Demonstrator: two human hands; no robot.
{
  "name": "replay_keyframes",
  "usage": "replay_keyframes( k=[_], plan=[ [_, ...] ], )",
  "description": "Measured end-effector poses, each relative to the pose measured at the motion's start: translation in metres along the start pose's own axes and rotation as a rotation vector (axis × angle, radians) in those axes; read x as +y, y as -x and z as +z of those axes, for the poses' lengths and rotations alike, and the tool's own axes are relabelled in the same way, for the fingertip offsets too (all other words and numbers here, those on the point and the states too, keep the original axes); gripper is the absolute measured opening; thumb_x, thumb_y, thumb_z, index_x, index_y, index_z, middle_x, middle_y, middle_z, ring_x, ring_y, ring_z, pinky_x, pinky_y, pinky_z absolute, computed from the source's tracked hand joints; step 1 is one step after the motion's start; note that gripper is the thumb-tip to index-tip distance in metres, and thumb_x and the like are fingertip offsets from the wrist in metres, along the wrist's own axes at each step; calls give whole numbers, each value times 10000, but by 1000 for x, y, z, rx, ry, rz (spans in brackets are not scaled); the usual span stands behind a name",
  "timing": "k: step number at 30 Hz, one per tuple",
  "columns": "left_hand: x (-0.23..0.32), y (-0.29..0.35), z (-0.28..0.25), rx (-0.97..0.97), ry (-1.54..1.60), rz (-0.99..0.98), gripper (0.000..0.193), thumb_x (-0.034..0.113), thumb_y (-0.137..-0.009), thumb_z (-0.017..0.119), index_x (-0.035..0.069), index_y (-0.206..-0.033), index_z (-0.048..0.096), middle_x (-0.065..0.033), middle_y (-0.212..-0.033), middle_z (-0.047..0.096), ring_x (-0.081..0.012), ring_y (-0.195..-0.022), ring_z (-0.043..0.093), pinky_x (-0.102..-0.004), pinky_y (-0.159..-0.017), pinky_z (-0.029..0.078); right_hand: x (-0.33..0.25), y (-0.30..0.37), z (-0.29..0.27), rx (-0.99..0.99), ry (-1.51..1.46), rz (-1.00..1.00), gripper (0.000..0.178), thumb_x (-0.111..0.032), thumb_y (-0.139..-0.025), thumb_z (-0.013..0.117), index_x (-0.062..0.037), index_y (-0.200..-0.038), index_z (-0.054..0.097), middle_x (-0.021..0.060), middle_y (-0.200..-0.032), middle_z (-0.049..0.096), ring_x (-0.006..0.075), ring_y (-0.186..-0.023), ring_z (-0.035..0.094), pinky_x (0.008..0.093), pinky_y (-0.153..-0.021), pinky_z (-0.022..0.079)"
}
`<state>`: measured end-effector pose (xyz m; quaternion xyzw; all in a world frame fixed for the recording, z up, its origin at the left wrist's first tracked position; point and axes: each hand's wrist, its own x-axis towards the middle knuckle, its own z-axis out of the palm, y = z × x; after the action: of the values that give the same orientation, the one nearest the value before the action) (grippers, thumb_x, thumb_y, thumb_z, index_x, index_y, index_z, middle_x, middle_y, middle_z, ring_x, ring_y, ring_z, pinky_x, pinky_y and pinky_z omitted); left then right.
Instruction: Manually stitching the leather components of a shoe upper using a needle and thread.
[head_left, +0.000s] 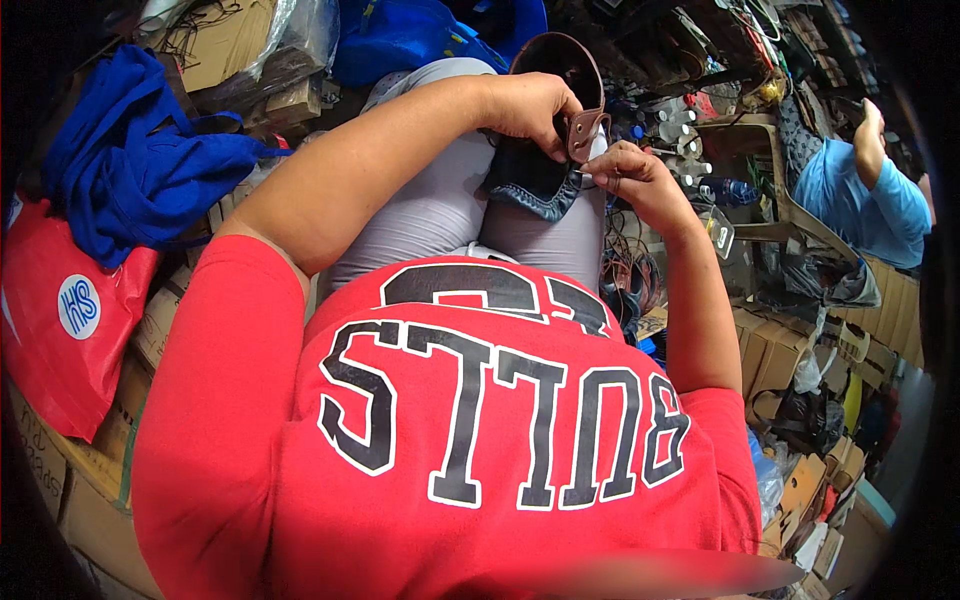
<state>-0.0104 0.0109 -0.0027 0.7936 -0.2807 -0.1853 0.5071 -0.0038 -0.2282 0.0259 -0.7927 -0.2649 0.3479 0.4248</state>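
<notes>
My left hand [535, 108] is closed on a brown leather piece [586, 132] above my lap, with its fingers at the near end. The leather curves up into a loop at the far side and carries small round metal studs. Close by on the right, my right hand [640, 180] has thumb and fingers pinched together beside the leather's lower edge. A small pale glint shows at its fingertips, too small to name. Dark blue denim cloth [548, 205] lies over my thighs under both hands. My left fingers partly hide where leather and cloth meet.
A blue cloth bag [140, 155] and a red plastic bag [70, 320] rest on cardboard boxes at my left. Several bottles [685, 140] stand right of my hands. Beyond them, another person in a light blue shirt [860, 205] sits among clutter. Cardboard [775, 350] is piled at right.
</notes>
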Motion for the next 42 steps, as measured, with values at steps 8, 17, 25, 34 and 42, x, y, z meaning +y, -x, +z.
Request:
replay_keyframes(
  k=[8, 17, 25, 34, 42],
  plan=[
    [3, 14, 15, 477, -266, 54, 407, 139, -622, 766, 44, -979, 595, -125, -961, 563, -278, -958, 546, -330, -847, 441, -15, 4, 33, 279, 260, -135, 134, -37, -727, 734, -36, -841, 664, -8, -773, 574, 90, -786, 535, 226, -707, 417],
    [29, 92, 19, 565, -101, -55, 450, -140, -704, 481, 89, -1053, 651, -81, -884, 516, -148, -807, 583, -284, -777, 472, -11, 33, 54, 407, 367, -183, 352, 16, -742, 639, -136, -1057, 678, 59, -760, 510, 195, -702, 534, 303, -675, 434],
    [30, 87, 54, 613, -745, 62, 139, 70, -696, 690, 140, -817, 687, -10, -730, 562, -208, -777, 549, -345, -746, 380, -7, 38, 74, 532, 675, -320, 392, -6, -725, 634, -151, -1088, 665, 54, -781, 545, 224, -742, 550, 325, -759, 405],
    [20, 79, 48, 591, -398, 134, 157, 132, -700, 708, 188, -846, 719, 3, -712, 519, -192, -777, 510, -363, -742, 329, 6, 21, 28, 183, -25, -48, 467, 125, -739, 478, -127, -1070, 691, 15, -806, 524, 108, -810, 509, 225, -794, 426],
    [20, 85, 54, 592, -798, -37, 179, 153, -688, 718, 198, -860, 723, 7, -722, 528, -191, -804, 508, -362, -759, 314, -21, 32, 44, 362, 768, -329, 389, 54, -706, 574, -164, -999, 710, 36, -770, 572, 218, -761, 567, 331, -700, 451]
  ],
)
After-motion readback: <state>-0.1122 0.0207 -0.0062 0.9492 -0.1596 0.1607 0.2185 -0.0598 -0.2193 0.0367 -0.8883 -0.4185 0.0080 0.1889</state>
